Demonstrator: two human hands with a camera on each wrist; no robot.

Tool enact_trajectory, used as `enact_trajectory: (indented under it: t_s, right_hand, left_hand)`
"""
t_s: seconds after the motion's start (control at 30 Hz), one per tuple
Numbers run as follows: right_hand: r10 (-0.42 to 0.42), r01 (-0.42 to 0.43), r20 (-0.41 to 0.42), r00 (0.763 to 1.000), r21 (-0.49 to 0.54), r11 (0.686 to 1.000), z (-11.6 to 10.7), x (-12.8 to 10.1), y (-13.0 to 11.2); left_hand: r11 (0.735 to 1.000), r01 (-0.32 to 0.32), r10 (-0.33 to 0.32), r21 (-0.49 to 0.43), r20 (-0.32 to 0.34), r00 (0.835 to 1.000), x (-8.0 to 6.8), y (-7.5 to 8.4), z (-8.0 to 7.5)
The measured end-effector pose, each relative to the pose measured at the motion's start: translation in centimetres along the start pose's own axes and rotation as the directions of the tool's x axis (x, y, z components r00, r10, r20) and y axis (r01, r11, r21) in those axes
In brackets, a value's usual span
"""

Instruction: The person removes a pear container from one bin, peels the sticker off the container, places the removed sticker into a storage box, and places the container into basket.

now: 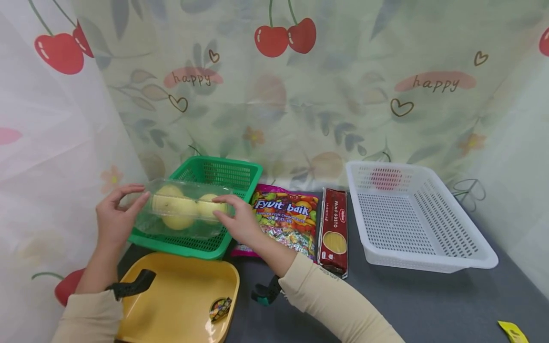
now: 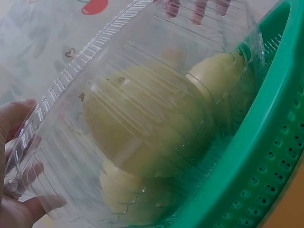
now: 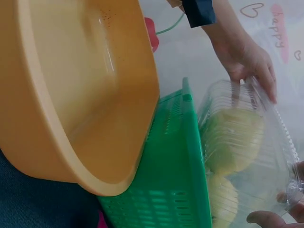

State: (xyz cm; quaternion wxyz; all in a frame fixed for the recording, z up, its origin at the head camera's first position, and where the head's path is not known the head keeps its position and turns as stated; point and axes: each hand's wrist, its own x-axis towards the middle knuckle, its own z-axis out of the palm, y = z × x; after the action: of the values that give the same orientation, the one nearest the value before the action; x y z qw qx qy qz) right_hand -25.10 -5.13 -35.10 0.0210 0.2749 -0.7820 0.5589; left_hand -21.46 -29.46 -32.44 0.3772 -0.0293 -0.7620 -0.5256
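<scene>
From the head view, your left hand [image 1: 113, 216] and right hand [image 1: 240, 220] grip the two ends of one clear box [image 1: 184, 209] with three yellow fruits, just over the green basket [image 1: 231, 174] at the far left; it seems you are placing it, so next lower it flat. The left wrist view shows the box inside the basket rim, your thumb and fingers curled on its edge. In the right wrist view one yellow tray [image 3: 71, 95] lies near, beside the basket.

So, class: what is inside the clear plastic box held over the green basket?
The clear plastic box holds pale yellow round fruits; three show from the head view. The box's ribbed walls blur them, so any stems or marks, and whatever lies beneath them, stay hidden.
</scene>
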Motion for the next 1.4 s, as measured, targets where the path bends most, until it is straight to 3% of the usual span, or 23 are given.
enact_trajectory:
  t_s: [0.3, 0.57, 0.73, 0.83, 0.97, 1.03, 1.27, 1.4]
  right_hand:
    - [0.049, -0.048, 0.011, 0.999, -0.065, 0.997, 0.9, 0.5, 0.5]
    - [0.063, -0.062, 0.004, 0.998, -0.104, 0.993, 1.1, 0.6, 0.9]
    - [0.069, -0.065, 0.030, 0.997, -0.128, 0.990, 1.1, 0.7, 1.0]
    - [0.074, -0.068, 0.038, 0.997, -0.140, 0.988, 1.1, 0.8, 1.1]
    - [0.090, -0.083, 0.038, 0.995, -0.156, 0.984, 1.3, 1.1, 1.4]
    - [0.085, -0.079, 0.034, 0.996, -0.165, 0.983, 1.4, 1.2, 1.5]
    - [0.079, -0.071, 0.029, 0.996, -0.214, 0.974, 1.8, 1.7, 1.6]
    - [0.095, -0.085, 0.037, 0.995, -0.216, 0.973, 1.7, 1.8, 1.8]
  left_hand:
    - [0.999, 0.048, -0.048, -0.020, 0.016, 0.999, 1.3, -3.5, 0.1]
    - [0.999, 0.041, -0.042, 0.007, 0.139, 0.989, 1.2, -4.5, 0.0]
    - [0.996, 0.072, -0.078, 0.044, 0.148, 0.986, 1.4, -5.4, 0.1]
    - [0.985, 0.105, -0.131, 0.138, 0.196, 0.972, 1.7, -6.2, 0.0]
    - [0.962, 0.113, -0.188, 0.248, 0.302, 0.935, 1.9, -6.9, -0.2]
    - [0.961, 0.107, -0.192, 0.257, 0.335, 0.922, 1.9, -7.1, -0.3]
    - [0.962, 0.088, -0.184, 0.259, 0.372, 0.910, 1.8, -7.8, -0.3]
    - [0.959, 0.054, -0.175, 0.279, 0.430, 0.886, 1.9, -7.9, -0.3]
